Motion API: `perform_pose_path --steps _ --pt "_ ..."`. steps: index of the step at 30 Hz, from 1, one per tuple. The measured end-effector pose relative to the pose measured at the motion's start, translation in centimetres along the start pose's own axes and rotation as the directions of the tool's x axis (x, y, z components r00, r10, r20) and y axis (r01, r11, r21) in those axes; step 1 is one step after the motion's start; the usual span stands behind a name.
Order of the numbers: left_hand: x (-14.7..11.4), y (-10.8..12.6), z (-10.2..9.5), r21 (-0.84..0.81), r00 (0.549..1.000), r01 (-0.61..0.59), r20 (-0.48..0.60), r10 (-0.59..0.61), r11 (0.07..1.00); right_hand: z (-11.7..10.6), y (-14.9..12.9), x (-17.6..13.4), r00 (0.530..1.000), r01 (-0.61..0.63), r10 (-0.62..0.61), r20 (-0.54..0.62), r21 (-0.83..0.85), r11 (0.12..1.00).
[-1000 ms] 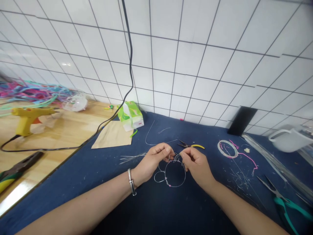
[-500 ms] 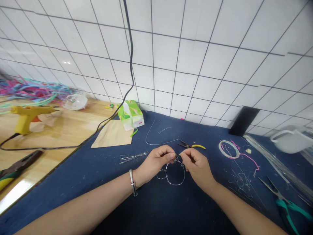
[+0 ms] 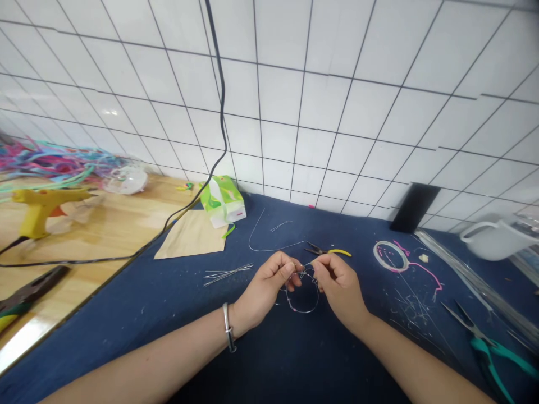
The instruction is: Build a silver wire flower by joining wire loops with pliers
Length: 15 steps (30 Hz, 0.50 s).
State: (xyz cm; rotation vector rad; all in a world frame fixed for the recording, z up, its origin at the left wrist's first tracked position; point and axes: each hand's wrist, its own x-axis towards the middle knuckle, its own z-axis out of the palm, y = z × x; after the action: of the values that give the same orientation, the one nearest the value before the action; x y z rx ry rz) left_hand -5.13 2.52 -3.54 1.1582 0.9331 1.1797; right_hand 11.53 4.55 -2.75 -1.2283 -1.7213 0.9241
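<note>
A thin silver wire ring (image 3: 304, 311) with small pink beads hangs between my hands over the dark blue cloth. My left hand (image 3: 272, 283) pinches its upper left side between thumb and fingers; a silver bangle (image 3: 228, 327) circles that wrist. With thumb and index finger, my right hand (image 3: 340, 283) grips a wire end at the ring's upper right. The fingers partly cover the twisted wire at the top. Just beyond the hands lie yellow-handled pliers (image 3: 328, 250) and a long bent wire (image 3: 263, 248). Several straight wires (image 3: 225, 274) rest left of my left hand.
Right: a round dish (image 3: 379, 258) with pink beads, wire scraps (image 3: 415, 308), teal-handled pliers (image 3: 484, 342), a white mug (image 3: 497, 241). Left: a tissue pack (image 3: 223, 202), beige cloth (image 3: 189, 238), yellow glue gun (image 3: 37, 207), larger pliers (image 3: 31, 292). A black cord (image 3: 221, 112) hangs down the tiled wall.
The wire ring has turned slightly, and the smaller loop at its left now shows less. Both hands keep their pinch. The view has shifted a little.
</note>
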Motion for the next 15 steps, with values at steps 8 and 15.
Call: perform_pose_path --steps 8,15 --pt "-0.6 0.1 0.4 -0.051 1.000 -0.004 -0.024 0.003 0.999 0.0 -0.9 -0.2 1.000 0.004 -0.004 0.026 0.009 1.000" --pt "-1.1 0.6 0.9 -0.098 1.000 0.011 0.024 -0.009 0.995 -0.7 -2.2 -1.1 0.998 0.020 -0.018 0.067 -0.026 0.999"
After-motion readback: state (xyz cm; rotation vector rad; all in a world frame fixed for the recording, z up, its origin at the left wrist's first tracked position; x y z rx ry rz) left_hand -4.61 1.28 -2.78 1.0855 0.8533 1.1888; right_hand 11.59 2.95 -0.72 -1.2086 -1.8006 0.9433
